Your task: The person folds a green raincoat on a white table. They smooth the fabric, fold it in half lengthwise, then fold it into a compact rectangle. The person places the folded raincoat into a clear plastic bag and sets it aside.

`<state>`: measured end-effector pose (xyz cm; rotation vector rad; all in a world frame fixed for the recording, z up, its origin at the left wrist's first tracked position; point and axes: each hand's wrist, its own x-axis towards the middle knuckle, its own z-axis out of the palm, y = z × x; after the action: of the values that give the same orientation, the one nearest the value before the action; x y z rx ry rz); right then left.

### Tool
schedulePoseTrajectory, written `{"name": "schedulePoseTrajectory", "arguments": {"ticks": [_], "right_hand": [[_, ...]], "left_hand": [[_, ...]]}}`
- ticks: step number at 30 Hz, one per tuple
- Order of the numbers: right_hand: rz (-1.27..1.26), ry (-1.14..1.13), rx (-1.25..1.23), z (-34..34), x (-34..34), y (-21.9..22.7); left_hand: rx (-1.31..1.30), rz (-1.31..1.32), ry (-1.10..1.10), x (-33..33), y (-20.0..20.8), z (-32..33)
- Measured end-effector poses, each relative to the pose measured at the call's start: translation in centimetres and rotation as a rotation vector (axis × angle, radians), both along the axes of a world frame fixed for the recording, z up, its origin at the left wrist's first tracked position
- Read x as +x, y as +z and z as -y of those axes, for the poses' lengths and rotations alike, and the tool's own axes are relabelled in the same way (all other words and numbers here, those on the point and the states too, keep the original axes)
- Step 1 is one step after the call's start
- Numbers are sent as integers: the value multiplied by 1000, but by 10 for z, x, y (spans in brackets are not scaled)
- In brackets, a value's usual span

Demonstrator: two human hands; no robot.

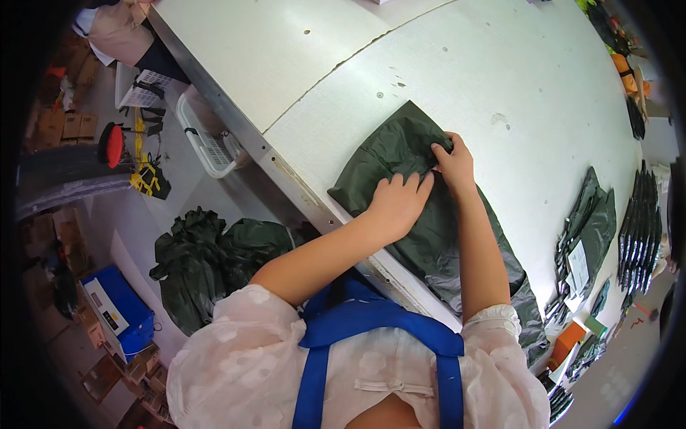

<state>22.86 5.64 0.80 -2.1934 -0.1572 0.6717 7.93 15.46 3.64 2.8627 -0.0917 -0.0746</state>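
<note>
A dark green piece of thin, shiny fabric (pixel 389 146) lies partly folded on the white table, and its lower part trails toward the table's near edge. My left hand (pixel 400 207) rests on top of it with the fingers stretched out over the surface. Just to the right, my right hand (pixel 456 166) pinches a fold of the same fabric between thumb and fingers. A small pinkish bit shows beside the right thumb, too small to make out.
The white table (pixel 529 50) has a metal edge along its left side. Crumpled dark green fabric (pixel 207 257) hangs below left. A white basket (pixel 207 136) stands beneath the edge. At right lie folded green pieces (pixel 593 214) and a black stack (pixel 638 232). Another person (pixel 118 32) is at upper left.
</note>
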Motion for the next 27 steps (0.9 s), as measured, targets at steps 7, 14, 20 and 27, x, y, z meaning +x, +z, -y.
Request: {"name": "schedulePoseTrajectory", "arguments": {"ticks": [7,14,20,27], "right_hand": [[427,135,-192,-2,-11,-10],[959,312,-353,-9,-24,-4],[632,493,-154,-11,-45,-17],[347,491,-249,-27,-34,3]], "left_hand": [[-94,84,153,-62,-28,-54],[-185,137,296,-62,-38,-60],[-612,75,387,-94,-35,-74],[-165,-94,99,-94,-29,-47]]}}
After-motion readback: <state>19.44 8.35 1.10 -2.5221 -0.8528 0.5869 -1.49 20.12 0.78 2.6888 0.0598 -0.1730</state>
